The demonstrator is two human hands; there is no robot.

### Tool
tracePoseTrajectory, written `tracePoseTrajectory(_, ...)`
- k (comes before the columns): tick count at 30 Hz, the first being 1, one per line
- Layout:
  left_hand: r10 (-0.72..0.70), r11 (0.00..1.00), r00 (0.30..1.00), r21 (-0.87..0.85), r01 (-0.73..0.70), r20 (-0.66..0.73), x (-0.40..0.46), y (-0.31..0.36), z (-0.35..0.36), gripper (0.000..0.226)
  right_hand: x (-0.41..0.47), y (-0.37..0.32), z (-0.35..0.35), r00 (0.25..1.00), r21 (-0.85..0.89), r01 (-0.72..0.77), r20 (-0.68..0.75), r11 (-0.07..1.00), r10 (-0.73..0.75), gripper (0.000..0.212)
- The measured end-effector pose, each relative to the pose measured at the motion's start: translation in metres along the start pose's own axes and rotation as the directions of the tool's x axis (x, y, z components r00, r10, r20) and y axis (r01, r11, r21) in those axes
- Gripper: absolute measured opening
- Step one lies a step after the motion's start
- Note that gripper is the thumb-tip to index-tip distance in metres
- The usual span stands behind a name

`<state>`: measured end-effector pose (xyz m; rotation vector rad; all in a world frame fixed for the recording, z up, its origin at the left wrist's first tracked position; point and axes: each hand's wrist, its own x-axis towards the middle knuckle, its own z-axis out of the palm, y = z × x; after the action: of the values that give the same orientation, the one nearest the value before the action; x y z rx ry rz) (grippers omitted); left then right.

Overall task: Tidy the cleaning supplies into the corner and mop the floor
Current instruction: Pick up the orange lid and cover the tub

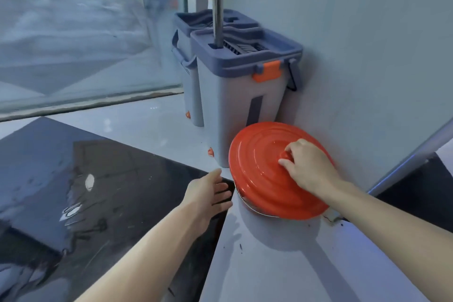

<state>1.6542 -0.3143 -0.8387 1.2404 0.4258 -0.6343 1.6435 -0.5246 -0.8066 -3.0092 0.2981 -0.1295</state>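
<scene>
No legible writing or brand marks on any item.

Left hand [212, 195] hovered over the dark floor tile [81, 191], fingers straight and apart, holding nothing, just beside the lid's near edge. Right hand [307, 168] pinched the knob [285, 155] of the red lid [259, 179] — fingers curled round it. Lid was round, ribbed in concentric rings, glossy, tilted; it covered a pot of which only a thin metal rim [247, 202] showed, set on the pale floor against the wall [367, 44].

Just behind the lid stood a grey mop bucket [235, 108] with blue top and orange latch [267, 71] — in the corner, touching the wall. A metal mop pole [217, 2] rose upright from its slot. Left of it, the glass pane [73, 44] mirrored the bucket.
</scene>
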Motion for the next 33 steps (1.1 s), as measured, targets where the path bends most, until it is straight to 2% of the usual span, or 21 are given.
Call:
tracePoseTrajectory(7, 0.004, 0.995, 1.0, 0.096, -0.005, 0.009, 0.03, 0.002, 0.022, 0.03, 0.018, 0.012, 0.017, 1.0, 0.0, -0.005, 0.004, 1.0, 0.005, 0.036)
tracePoseTrajectory(10, 0.033, 0.995, 0.998, 0.096, -0.028, -0.045, 0.04, 0.0, 0.024, 0.022, 0.024, 0.011, 0.022, 1.0, -0.009, -0.017, 0.017, 1.0, 0.017, 0.036)
tracePoseTrajectory(22, 0.034, 0.997, 0.998, 0.066, -0.031, -0.053, 0.054, -0.01, 0.029, 0.016, 0.034, 0.017, 0.034, 0.998, 0.013, -0.042, 0.044, 0.999, 0.041, 0.033)
tracePoseTrajectory(29, 0.064, 0.992, 0.993, 0.112, -0.053, -0.097, 0.054, -0.009, 0.036, 0.011, 0.024, 0.018, 0.045, 0.995, -0.007, -0.066, -0.07, 0.998, 0.065, 0.04)
tracePoseTrajectory(33, 0.052, 0.996, 0.993, 0.083, -0.044, -0.103, 0.053, -0.008, 0.039, 0.012, 0.016, 0.015, 0.059, 0.996, -0.038, -0.072, -0.052, 0.997, 0.07, 0.048)
